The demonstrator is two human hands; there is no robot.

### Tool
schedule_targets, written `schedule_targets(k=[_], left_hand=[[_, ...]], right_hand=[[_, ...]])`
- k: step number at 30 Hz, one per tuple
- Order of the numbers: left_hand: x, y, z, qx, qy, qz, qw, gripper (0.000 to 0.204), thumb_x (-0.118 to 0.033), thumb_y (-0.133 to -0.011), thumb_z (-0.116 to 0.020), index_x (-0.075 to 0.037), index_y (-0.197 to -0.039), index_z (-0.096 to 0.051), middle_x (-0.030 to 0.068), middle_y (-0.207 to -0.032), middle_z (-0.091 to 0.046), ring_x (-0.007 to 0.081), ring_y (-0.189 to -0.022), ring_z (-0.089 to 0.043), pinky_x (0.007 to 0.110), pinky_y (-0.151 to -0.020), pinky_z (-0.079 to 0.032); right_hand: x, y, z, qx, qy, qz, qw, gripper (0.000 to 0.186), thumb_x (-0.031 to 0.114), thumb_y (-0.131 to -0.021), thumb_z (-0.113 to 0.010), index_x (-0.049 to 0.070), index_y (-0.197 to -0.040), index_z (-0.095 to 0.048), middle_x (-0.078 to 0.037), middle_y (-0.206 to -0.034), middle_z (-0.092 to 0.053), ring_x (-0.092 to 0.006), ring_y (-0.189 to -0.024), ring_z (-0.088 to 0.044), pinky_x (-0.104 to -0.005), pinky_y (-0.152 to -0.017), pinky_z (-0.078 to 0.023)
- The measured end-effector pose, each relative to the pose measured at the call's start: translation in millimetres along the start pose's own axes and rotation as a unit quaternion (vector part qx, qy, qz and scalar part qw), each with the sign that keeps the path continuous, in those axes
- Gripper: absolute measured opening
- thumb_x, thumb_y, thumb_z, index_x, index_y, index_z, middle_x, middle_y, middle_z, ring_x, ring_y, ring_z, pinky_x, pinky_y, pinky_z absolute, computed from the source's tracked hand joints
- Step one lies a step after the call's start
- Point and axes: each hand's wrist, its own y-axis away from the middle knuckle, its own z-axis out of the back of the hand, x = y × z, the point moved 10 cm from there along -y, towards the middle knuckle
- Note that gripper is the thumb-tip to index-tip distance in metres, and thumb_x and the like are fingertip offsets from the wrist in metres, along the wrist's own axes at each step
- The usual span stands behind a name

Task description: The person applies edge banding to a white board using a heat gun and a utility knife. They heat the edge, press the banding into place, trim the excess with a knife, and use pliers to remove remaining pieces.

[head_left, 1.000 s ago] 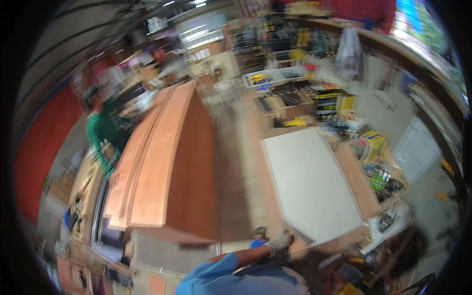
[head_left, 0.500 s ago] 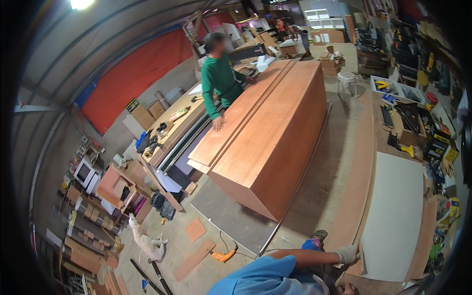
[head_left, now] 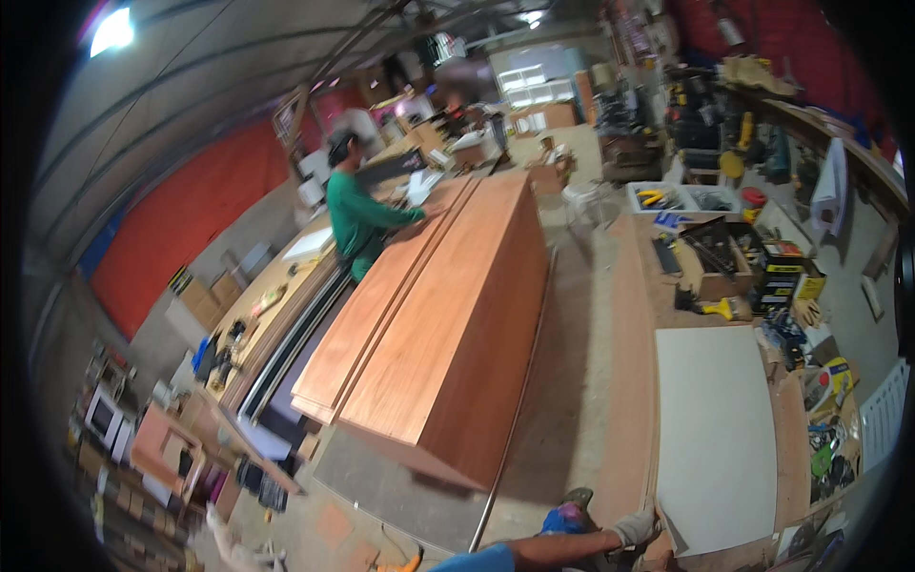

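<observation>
My left hand (head_left: 635, 528), in a pale work glove, reaches in from the lower edge below a blue sleeve (head_left: 477, 561). Its fingers are closed at the near edge of a thin plywood sheet (head_left: 629, 381) on the long bench. A white panel (head_left: 717, 439) lies on top, just right of the glove. Below the glove a brownish patch that may be part of my right hand (head_left: 658, 551) shows at the picture's edge; its fingers cannot be made out. Left of my arm stands a large reddish-brown wooden cabinet (head_left: 429, 362), lying lengthwise, apart from my hands.
A co-worker in green (head_left: 360, 214) stands beyond the cabinet, an arm over its top. Trays of tools (head_left: 658, 197), a yellow-handled brush (head_left: 720, 308) and boxes crowd the bench's far end. An orange power drill (head_left: 412, 561) lies on the floor, lower left. A white stool (head_left: 583, 202) stands behind.
The view has swung, so the cabinet and bench sit further left and lower. My gloved hand stays at the sheet's edge. The co-worker's near hand has left the near part of the cabinet top.
</observation>
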Motion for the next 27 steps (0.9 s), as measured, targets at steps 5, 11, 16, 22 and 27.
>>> schedule_targets(k=[5,11,16,22,27], left_hand=[[-8,-4,37,0.02,-0.019,0.027,0.999,0.042,-0.023,-0.096,-0.054,0.004,-0.126,-0.045,0.0252,-0.099,-0.067,0.0425,-0.091,-0.066,0.051,-0.074,-0.051],[12,-26,58,0.02,-0.027,-0.01,0.999,0.038,-0.023,-0.099,-0.048,0.004,-0.126,-0.048,0.0232,-0.102,-0.065,0.0385,-0.092,-0.064,0.047,-0.075,-0.051],[14,-49,71,0.035,-0.073,-0.065,0.995,0.036,-0.022,-0.102,-0.043,0.003,-0.126,-0.051,0.0216,-0.105,-0.064,0.0352,-0.093,-0.063,0.044,-0.075,-0.051],[5,-110,133,-0.011,-0.18,-0.149,0.972,0.044,-0.032,-0.104,-0.042,0.002,-0.128,-0.052,0.0207,-0.102,-0.065,0.0341,-0.084,-0.063,0.042,-0.069,-0.052],[52,-230,204,-0.109,-0.191,-0.067,0.973,0.061,-0.049,-0.099,-0.053,0.003,-0.13,-0.054,0.0255,-0.095,-0.07,0.0411,-0.081,-0.067,0.045,-0.065,-0.053]], right_hand=[[13,-14,-2,-0.007,-0.029,-0.04,0.999,0.059,0.031,-0.085,-0.07,-0.001,-0.131,-0.051,-0.021,-0.097,-0.068,-0.0395,-0.095,-0.064,-0.0467,-0.086,-0.05],[20,-14,-7,-0.019,-0.035,-0.107,0.993,0.064,0.027,-0.084,-0.07,-0.003,-0.135,-0.045,-0.024,-0.095,-0.068,-0.0414,-0.092,-0.065,-0.048,-0.083,-0.051],[17,-11,-7,-0.051,-0.049,-0.188,0.98,0.069,0.025,-0.083,-0.07,-0.004,-0.139,-0.041,-0.025,-0.093,-0.069,-0.043,-0.089,-0.066,-0.0491,-0.08,-0.053],[-10,12,-42,-0.058,-0.067,-0.344,0.935,0.075,0.021,-0.083,-0.069,-0.006,-0.144,-0.036,-0.028,-0.09,-0.069,-0.045,-0.086,-0.067,-0.0503,-0.076,-0.054],[-1,-9,-73,-0.028,-0.096,-0.403,0.91,0.11,0.026,-0.081,-0.069,-0.008,-0.151,0.008,-0.033,-0.088,-0.067,-0.0494,-0.085,-0.066,-0.0545,-0.076,-0.054]])
